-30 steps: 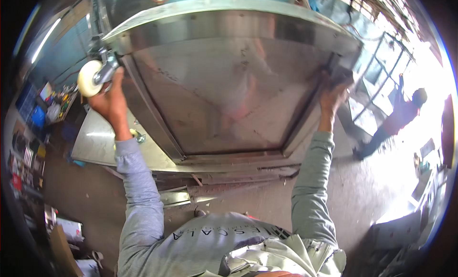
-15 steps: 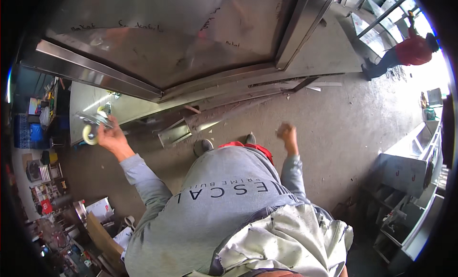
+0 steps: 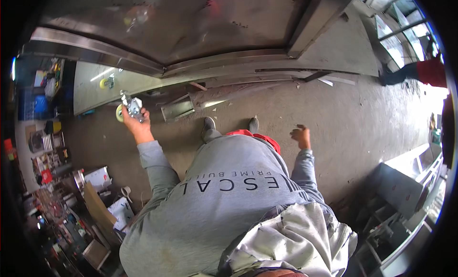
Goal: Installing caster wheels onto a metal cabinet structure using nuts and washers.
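Left hand (image 3: 139,129) clamped on a swivel caster with pale yellow wheel and shiny silver metal bracket (image 3: 133,108), fingers and thumb wrapped around its metal part. Right hand (image 3: 301,136) well off to the right of that grip, fingers apart and loosely bent, nothing visible in it, touching nothing.

Change: a second ago both hands were up at the big framed panel of brushed grey metal (image 3: 224,31), caster at its left corner. Now both are down and off it, caster drawn in nearer the body. So work in hand has, I judge, shifted from the panel to the loose caster; whether it was fixed there, can't tell.

Caster look: wheel to the left of the grip, metal plate facing up and catching light, bracket tilted; finer parts too small to read. Similar yellow-wheeled caster (image 3: 107,82) lies beyond the grip, slightly left, on the pale flat worktop (image 3: 83,94). Panel sits beyond and to the right of the grip, apart from both hands.
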`<state>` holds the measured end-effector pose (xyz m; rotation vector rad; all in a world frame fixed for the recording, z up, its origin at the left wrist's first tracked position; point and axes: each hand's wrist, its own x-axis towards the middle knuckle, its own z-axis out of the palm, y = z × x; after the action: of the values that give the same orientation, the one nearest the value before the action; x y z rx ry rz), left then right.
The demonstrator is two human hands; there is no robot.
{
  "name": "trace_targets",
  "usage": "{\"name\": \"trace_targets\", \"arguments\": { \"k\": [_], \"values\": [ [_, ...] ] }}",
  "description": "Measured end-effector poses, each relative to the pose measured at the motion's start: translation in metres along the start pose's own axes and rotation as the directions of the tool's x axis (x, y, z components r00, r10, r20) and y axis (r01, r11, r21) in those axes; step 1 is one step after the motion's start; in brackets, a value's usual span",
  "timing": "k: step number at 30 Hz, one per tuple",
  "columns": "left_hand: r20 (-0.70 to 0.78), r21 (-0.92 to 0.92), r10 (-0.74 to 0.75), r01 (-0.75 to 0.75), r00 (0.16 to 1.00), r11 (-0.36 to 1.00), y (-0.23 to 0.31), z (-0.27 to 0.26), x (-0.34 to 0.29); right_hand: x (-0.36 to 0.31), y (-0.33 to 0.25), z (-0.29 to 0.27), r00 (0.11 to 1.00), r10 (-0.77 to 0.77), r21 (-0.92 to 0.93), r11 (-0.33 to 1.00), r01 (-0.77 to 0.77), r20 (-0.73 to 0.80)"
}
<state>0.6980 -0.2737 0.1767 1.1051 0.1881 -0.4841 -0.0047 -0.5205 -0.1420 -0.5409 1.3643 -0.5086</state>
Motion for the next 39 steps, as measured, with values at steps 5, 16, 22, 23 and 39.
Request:
{"name": "trace_targets", "arguments": {
  "k": [5,16,22,23,39],
  "values": [
    [-0.098,0.017,-0.101,0.103,0.99,0.994,-0.019,-0.013,-0.011,-0.005,-0.096,0.009,0.98,-0.163,-0.088,0.981,0.173,0.113],
    [-0.168,0.054,-0.181,0.193,0.969,0.98,-0.046,-0.045,-0.016,0.077,0.077,-0.059,0.846,-0.236,-0.476,0.74,0.475,0.477],
    [-0.379,0.273,0.072,0.038,0.923,0.961,-0.049,-0.037,-0.002,0.073,0.1,-0.03,0.822,-0.088,-0.729,0.415,0.544,0.563],
    [-0.439,0.294,0.094,0.044,0.894,0.955,-0.043,-0.035,-0.004,0.064,0.086,-0.019,0.865,-0.053,-0.741,0.491,0.457,0.498],
    [-0.18,0.801,0.571,-0.218,0.801,0.558,0.007,-0.039,0.217,0.017,0.001,0.12,0.926,-0.255,-0.518,0.772,0.369,0.279]
  ]
}}
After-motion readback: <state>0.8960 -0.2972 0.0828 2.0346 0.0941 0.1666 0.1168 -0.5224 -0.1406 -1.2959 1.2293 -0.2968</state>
